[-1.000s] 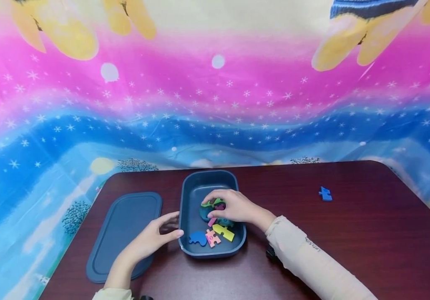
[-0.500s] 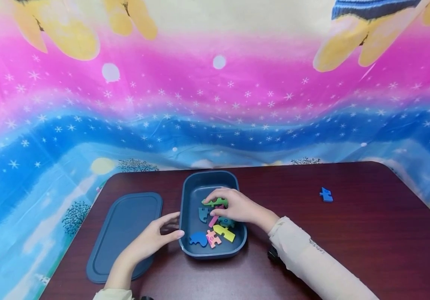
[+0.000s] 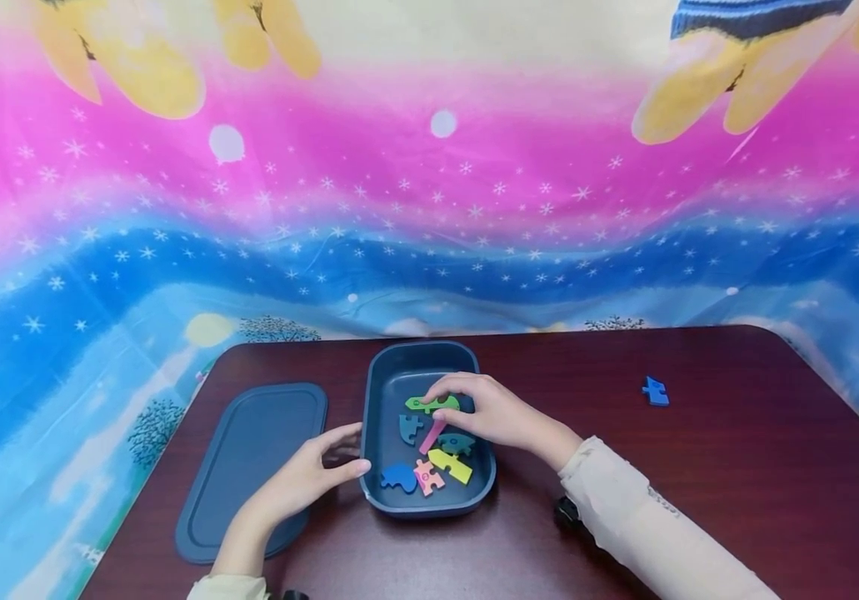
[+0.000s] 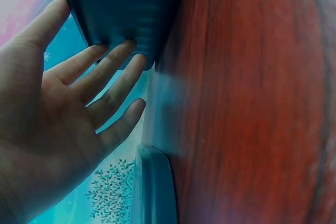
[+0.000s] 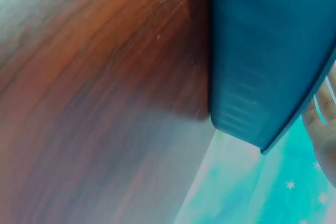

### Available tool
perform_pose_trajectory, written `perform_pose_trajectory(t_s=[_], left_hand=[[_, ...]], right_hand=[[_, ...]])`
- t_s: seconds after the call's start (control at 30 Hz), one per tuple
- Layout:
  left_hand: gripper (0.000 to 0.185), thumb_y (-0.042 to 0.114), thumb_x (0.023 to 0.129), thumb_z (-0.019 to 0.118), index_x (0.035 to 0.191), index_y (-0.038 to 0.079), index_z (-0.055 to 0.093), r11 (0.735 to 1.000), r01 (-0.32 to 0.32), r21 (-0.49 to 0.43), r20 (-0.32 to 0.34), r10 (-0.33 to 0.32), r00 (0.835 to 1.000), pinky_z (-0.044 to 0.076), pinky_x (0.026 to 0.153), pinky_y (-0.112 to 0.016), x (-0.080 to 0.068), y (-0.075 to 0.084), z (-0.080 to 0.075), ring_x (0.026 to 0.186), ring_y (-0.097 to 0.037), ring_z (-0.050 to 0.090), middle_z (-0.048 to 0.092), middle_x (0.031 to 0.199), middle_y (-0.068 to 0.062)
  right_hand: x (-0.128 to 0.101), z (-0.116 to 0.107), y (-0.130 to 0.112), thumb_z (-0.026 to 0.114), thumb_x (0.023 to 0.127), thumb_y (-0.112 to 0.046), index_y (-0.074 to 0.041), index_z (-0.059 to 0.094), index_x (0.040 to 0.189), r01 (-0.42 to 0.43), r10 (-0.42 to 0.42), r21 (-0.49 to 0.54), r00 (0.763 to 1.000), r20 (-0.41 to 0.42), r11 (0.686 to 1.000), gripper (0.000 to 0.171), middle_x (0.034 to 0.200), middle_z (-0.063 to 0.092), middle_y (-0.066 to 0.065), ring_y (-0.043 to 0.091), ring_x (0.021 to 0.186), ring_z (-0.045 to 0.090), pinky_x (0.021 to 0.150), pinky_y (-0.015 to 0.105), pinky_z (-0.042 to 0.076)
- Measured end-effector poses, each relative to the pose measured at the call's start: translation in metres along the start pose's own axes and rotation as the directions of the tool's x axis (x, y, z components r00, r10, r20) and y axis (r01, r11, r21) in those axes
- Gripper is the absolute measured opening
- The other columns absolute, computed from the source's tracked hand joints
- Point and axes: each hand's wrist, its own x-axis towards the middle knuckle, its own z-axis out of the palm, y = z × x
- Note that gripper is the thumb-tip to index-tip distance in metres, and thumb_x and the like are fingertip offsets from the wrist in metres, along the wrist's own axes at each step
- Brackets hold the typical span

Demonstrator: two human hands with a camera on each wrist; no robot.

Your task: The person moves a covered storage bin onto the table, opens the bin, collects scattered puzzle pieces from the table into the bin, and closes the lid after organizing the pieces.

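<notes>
In the head view my left hand steadies the left side of a dark blue-grey box, thumb at its rim. The left wrist view shows its fingers extended, with several tips against the box wall. My right hand hovers inside the box, thumb and index tips apart. Under them lie a green puzzle piece and a pink piece, partly covered by that hand. Around these are teal pieces, a yellow piece, a salmon piece and a blue piece.
A matching lid lies flat on the table left of the box, partly under the left forearm. One blue puzzle piece lies on the brown table at the far right. A printed cloth hangs behind the table.
My right hand has shifted slightly right, exposing more of the green piece and the left teal piece, which had been beneath its fingers. The left hand stays in place on the box.
</notes>
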Motion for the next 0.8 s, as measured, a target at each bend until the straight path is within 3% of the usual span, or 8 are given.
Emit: perform_pose_trajectory(t_s=[0.27, 0.5, 0.8], left_hand=[[0.062, 0.028, 0.096, 0.067, 0.149, 0.005, 0.043, 1.0, 0.003, -0.008, -0.002, -0.003, 1.0, 0.049, 0.096, -0.047, 0.0, 0.0, 0.001, 0.122, -0.033, 0.055, 0.055, 0.138, -0.016], [0.063, 0.03, 0.096, 0.067, 0.149, 0.006, 0.043, 1.0, 0.004, -0.006, -0.002, -0.004, 1.0, 0.049, 0.096, -0.047, 0.001, 0.001, 0.002, 0.122, -0.032, 0.056, 0.055, 0.138, -0.016], [0.063, 0.029, 0.096, 0.067, 0.149, 0.005, 0.043, 1.0, 0.006, 0.01, -0.009, -0.005, 1.0, 0.049, 0.097, -0.048, 0.0, 0.001, 0.002, 0.121, -0.033, 0.056, 0.056, 0.137, -0.016]], right_hand=[[-0.011, -0.011, -0.002, 0.067, 0.096, -0.013, -0.018, 0.071, 0.117, 0.031, -0.031, 0.001, 0.999, -0.04, 1.0, 0.022, 0.116, 0.066, -0.009, 0.011, 0.113, 0.058, 0.097, 0.049, 0.048], [-0.026, -0.017, 0.002, 0.068, 0.096, -0.016, -0.024, 0.07, 0.115, 0.013, -0.014, -0.02, 0.995, -0.099, 1.0, 0.021, 0.116, 0.065, -0.011, 0.01, 0.112, 0.058, 0.098, 0.045, 0.049], [-0.044, -0.028, 0.006, 0.069, 0.095, -0.015, -0.02, 0.072, 0.113, 0.009, -0.014, -0.034, 0.987, -0.158, 0.999, 0.02, 0.112, 0.067, -0.009, 0.011, 0.101, 0.062, 0.09, 0.047, 0.052]])
